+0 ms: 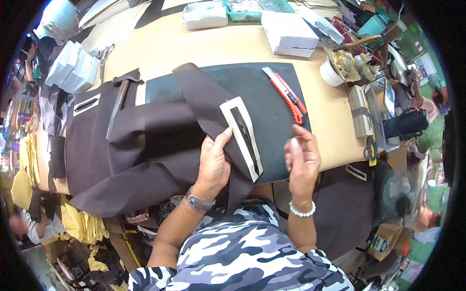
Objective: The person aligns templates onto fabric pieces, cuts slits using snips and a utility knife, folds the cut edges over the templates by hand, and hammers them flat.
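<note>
My left hand [213, 160] pinches a dark brown sheet of fabric or leather [204, 97] between thumb and fingers. Beside the thumb, a cream rectangular frame [245, 145] with a dark slot along its middle lies on the brown sheet. My right hand [303, 157] hovers over the front of the dark cutting mat [276, 131], fingers curled together and slightly blurred; I cannot make out whether they hold anything small. Just beyond its fingertips lies a red utility knife [287, 94] on the mat. The brown sheet folds away to the left in loose waves.
A hammer [119, 104] rests on another brown piece [87, 140] at left, with scissors [104, 60] behind. White boxes [289, 36] and a teal basket [257, 14] stand at the back. A white tub [332, 72] and wire rack [383, 116] are at right.
</note>
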`<state>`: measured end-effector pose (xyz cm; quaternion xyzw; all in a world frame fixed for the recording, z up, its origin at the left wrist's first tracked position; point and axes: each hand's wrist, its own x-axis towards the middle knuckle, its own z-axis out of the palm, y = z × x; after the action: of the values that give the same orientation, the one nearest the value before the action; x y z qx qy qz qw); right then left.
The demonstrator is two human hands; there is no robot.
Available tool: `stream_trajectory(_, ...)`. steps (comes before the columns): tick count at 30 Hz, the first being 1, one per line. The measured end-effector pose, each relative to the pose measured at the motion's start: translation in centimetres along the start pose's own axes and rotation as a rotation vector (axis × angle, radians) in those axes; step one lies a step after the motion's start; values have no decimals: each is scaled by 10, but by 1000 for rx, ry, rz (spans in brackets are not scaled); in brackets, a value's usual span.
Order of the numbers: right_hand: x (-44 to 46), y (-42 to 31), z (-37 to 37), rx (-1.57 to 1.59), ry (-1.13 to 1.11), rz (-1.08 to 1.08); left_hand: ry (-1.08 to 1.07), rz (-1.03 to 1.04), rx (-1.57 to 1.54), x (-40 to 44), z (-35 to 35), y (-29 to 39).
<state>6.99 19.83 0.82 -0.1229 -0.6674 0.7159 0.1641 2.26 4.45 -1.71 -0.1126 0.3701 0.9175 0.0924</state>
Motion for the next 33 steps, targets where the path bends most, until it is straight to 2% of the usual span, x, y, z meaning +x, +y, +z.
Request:
stream_trajectory(4,-15,-3,31,182,-393,290,8,-13,36,-7,-9,9)
stream_trajectory(7,-23,15,50,115,-440,298,5,67,163,-4,-8,27)
stream_trajectory(10,-30,24,57,112,-432,274,50,81,221,3,-12,33)
stream_trajectory(13,-29,23,59,204,-383,347,65,76,224,2,-15,36)
stream_trajectory(17,-26,22,63,255,-350,382,138,140,142,-3,-3,34)
stream_trajectory(23,-25,20,65,204,-372,357,101,153,128,-10,-7,32)
stream_trajectory(33,-29,19,77,293,-310,299,235,196,51,-18,-5,18)
